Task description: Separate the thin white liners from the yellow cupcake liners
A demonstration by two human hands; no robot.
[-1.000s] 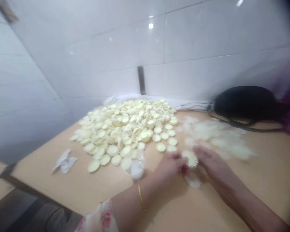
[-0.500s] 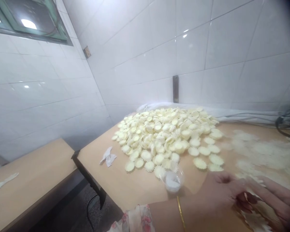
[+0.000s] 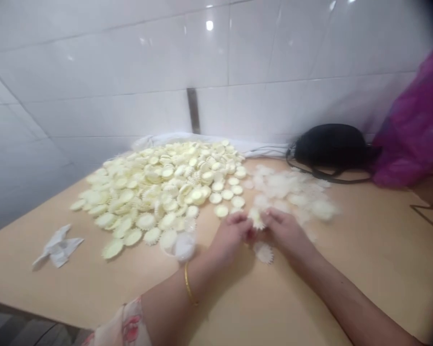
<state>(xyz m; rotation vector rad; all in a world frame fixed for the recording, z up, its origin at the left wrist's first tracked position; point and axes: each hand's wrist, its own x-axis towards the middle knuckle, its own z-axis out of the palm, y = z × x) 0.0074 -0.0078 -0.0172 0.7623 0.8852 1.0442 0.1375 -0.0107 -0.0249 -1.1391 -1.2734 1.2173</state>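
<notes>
Head view: scalloped pale-yellow disc [image 3: 256, 218]

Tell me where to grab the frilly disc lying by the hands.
Pinch the frilly disc by its bumpy edge, coming from the side nearest you. It lies flat on the table, so the edge is the easiest part to lift, and the left hand and right hand sit just beyond it, leaving the near side free.

Pale yellow scalloped discs [image 3: 159, 192] lie on the tan tabletop [image 3: 364, 269]; lower left, a cream sleeve [image 3: 124, 324] with pink flowers; far right, magenta cloth [image 3: 414, 125]
</notes>
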